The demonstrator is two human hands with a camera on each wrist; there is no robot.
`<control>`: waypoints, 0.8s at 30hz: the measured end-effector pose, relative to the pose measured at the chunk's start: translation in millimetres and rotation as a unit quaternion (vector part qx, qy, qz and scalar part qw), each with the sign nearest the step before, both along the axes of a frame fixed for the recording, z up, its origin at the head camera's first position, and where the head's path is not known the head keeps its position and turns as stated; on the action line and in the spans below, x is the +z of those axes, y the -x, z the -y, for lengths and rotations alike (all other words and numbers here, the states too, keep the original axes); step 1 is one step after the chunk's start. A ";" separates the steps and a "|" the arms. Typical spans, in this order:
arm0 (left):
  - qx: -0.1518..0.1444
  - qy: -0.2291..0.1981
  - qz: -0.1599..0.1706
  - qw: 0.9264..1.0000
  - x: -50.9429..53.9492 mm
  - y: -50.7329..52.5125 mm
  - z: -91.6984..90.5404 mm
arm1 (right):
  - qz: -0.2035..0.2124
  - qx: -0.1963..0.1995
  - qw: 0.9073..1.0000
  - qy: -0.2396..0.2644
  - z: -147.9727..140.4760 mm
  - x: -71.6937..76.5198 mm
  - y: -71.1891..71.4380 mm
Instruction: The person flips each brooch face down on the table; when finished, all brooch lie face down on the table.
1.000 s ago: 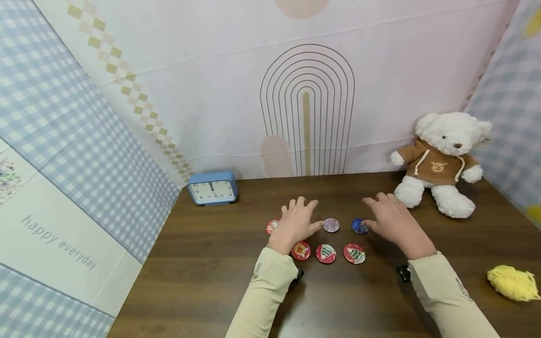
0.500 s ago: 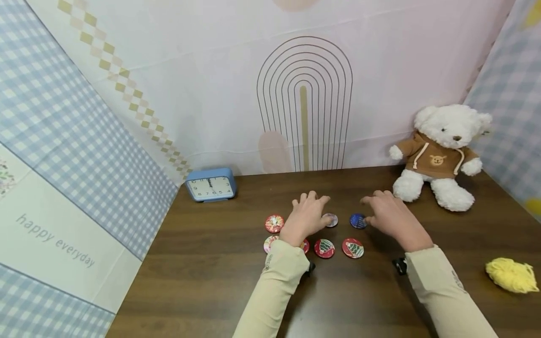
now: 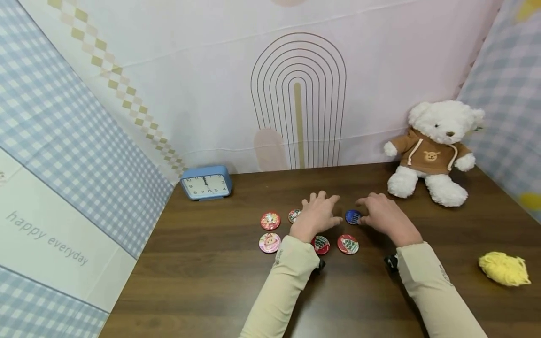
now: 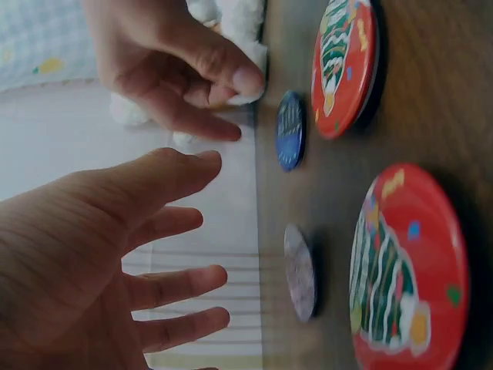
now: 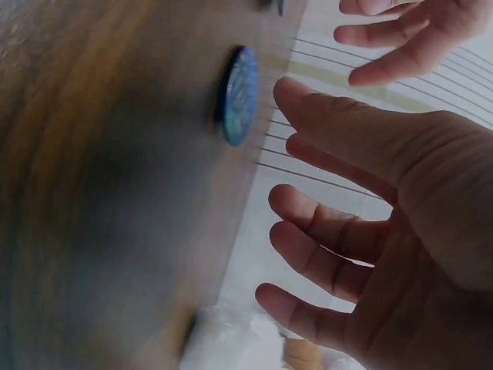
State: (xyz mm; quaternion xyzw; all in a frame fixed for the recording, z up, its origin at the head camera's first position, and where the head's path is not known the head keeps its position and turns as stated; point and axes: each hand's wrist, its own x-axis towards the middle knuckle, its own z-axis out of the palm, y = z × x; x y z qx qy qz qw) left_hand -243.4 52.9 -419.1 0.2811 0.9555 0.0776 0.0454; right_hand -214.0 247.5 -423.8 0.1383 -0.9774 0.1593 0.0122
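Observation:
My left hand (image 3: 316, 218) hovers over the back row of round badges, fingers spread and holding nothing. Beneath it, a pale purple badge (image 4: 300, 272) lies on the table, hidden from the head view. My right hand (image 3: 385, 217) is just right of a dark blue badge (image 3: 352, 217), its fingers loosely bent and apart from it. Two red badges with green trees, one nearer the left sleeve (image 3: 321, 245) and one to its right (image 3: 348, 244), lie in front. Left of my left hand are a red floral badge (image 3: 270, 220), a pink badge (image 3: 269, 242) and a partly covered badge (image 3: 294, 216).
A blue alarm clock (image 3: 206, 183) stands at the back left of the brown wooden table (image 3: 190, 281). At the back right sits a white teddy bear (image 3: 431, 155) in a brown hoodie. Yellow yarn (image 3: 505, 268) lies at the right. Patterned cloth hangs behind and along both sides.
My left hand has moved right across the badges, uncovering those at the left and covering the purple one. My right hand stays beside the blue badge. The head view has shifted slightly.

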 end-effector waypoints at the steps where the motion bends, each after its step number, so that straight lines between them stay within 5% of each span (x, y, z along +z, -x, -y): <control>1: 0.001 0.004 0.003 1.000 -0.6 -0.2 -2.0 | 0.002 0.000 1.000 0.004 0.8 -1.3 1.4; 24: -0.027 0.056 -0.006 0.998 -13.6 -3.6 -28.3 | 0.037 -0.014 0.999 0.019 5.6 -20.8 7.0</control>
